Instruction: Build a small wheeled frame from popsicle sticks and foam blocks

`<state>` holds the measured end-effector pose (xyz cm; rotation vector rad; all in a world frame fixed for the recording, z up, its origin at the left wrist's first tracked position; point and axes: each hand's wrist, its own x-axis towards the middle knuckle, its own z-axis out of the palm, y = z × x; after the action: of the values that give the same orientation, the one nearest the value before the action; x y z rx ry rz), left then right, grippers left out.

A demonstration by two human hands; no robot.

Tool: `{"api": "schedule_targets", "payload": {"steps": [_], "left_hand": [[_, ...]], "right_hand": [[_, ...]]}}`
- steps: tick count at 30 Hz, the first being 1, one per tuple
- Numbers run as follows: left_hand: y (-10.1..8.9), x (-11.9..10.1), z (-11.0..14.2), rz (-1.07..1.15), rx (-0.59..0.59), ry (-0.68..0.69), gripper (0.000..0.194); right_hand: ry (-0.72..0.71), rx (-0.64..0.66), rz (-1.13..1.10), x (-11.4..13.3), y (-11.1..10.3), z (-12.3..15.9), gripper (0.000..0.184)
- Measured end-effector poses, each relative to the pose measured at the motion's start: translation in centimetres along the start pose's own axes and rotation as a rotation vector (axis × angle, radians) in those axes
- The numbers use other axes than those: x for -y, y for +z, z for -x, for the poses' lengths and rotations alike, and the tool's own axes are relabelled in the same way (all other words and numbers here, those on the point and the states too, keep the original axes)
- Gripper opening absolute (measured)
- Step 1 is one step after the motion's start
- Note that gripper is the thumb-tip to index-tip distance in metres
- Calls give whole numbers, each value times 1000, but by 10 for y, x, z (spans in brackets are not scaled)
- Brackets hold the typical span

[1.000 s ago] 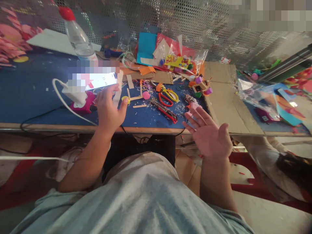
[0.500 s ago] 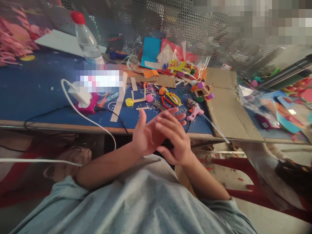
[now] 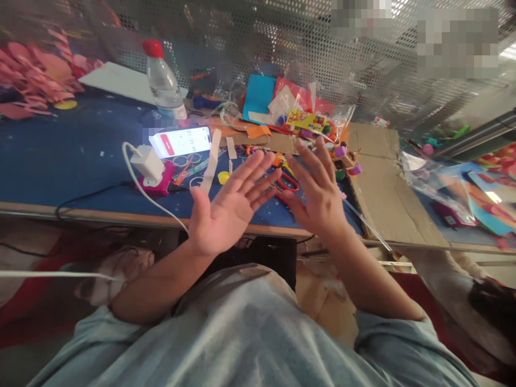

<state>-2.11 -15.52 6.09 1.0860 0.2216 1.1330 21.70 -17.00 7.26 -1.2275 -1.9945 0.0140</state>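
My left hand [image 3: 226, 207] is raised palm up over the table's front edge, fingers spread, holding nothing. Just to its right, my right hand [image 3: 318, 191] is also lifted with fingers spread and empty, its back toward me. Both hover above the blue table [image 3: 60, 156], in front of red-handled scissors [image 3: 288, 183] partly hidden behind the fingers. A phone [image 3: 181, 141] with a lit screen lies to the left, beside a white charger [image 3: 147, 163] on a pink block [image 3: 163, 183].
A clear bottle with a red cap [image 3: 163, 80] stands at the back. Craft scraps, wooden sticks [image 3: 212, 161], coloured paper [image 3: 258, 91] and small beads litter the middle. A cardboard sheet [image 3: 382, 183] lies to the right, with plastic bags [image 3: 435, 172] beyond. Pink paper flowers [image 3: 32, 75] sit far left.
My hands were clasped together in front of my chest; they have come apart and risen over the table edge, fingers spread. The view has shifted slightly.
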Motion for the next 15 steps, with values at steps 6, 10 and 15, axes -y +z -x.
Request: {"api": "schedule_targets", "payload": {"steps": [6, 10, 15], "left_hand": [[-16, 9, -1, -306, -96, 210, 106], [-16, 10, 16, -346, -6, 190, 107], [-60, -7, 27, -529, 69, 430, 83]], "right_hand": [[-175, 253, -271, 21, 39, -11, 65], [-109, 260, -228, 19, 52, -15, 71], [-44, 145, -17, -32, 18, -51, 50]]}}
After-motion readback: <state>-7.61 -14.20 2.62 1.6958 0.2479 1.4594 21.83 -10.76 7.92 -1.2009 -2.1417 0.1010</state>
